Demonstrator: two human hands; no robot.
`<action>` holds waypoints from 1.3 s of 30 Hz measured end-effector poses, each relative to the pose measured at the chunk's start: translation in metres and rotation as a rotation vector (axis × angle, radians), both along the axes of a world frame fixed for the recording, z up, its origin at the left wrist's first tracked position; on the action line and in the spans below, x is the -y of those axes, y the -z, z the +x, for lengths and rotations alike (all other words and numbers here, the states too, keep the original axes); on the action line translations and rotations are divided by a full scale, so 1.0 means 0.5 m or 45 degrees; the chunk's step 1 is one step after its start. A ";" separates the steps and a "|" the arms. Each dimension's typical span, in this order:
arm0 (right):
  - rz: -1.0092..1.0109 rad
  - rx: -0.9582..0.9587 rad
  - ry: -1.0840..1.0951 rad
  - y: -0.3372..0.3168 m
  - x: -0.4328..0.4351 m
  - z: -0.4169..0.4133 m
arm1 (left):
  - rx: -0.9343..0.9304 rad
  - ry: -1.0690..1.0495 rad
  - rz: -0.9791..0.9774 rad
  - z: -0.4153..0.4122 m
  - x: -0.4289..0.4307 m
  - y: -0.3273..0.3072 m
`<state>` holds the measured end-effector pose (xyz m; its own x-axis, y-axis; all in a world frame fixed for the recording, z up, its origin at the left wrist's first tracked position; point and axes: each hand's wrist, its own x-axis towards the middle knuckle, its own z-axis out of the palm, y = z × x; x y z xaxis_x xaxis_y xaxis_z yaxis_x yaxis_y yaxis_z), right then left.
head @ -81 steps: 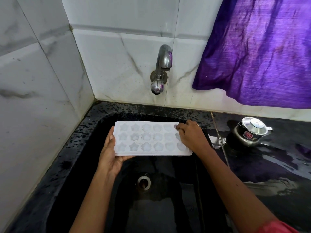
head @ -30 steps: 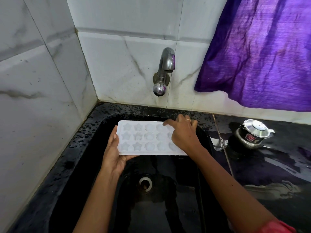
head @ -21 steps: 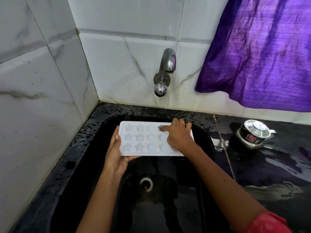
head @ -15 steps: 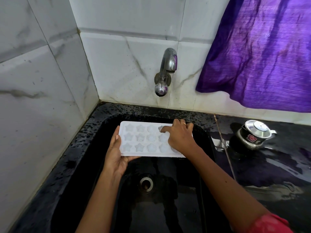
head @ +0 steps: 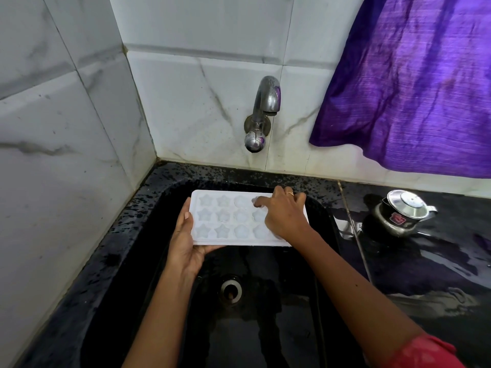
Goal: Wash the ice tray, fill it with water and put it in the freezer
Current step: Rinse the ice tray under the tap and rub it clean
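- Black sink [head: 132,235], tap [head: 263,112] on far wall.
- Ice tray [head: 225,221] held level above it.
- Left hand [head: 186,245] grips tray's left end.
- Right hand [head: 285,216], seemingly not gripping, presses forefinger into far-row cavity.

A purple cloth [head: 414,83] hangs at upper right. Below it a lidded steel pot [head: 402,212] stands on the black counter [head: 438,264]. Marbled tiles [head: 66,181] fill the left.

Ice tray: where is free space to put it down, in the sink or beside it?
Free: the sink floor around the drain, below the held ice tray; the wet counter in front of the steel pot. Crowded: by the pot.
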<state>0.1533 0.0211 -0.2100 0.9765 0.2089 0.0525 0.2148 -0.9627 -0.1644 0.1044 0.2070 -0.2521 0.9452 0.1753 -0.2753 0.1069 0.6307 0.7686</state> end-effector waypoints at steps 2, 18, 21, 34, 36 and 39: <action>0.002 0.009 0.013 -0.004 0.003 -0.001 | -0.004 0.001 0.000 0.000 0.002 0.001; 0.043 -0.045 -0.098 0.002 -0.047 0.000 | 0.000 -0.008 -0.045 -0.010 0.013 -0.004; 0.026 -0.026 -0.110 0.003 -0.045 -0.003 | -0.002 -0.015 -0.045 -0.010 0.010 0.002; -0.008 -0.019 -0.078 0.003 -0.048 -0.005 | 0.036 0.014 -0.033 -0.007 0.016 -0.001; -0.001 0.012 -0.069 0.001 -0.044 -0.008 | 0.026 0.013 -0.061 -0.007 0.017 -0.001; 0.049 0.091 -0.044 -0.010 -0.045 -0.010 | 0.022 0.022 -0.084 -0.008 0.020 -0.001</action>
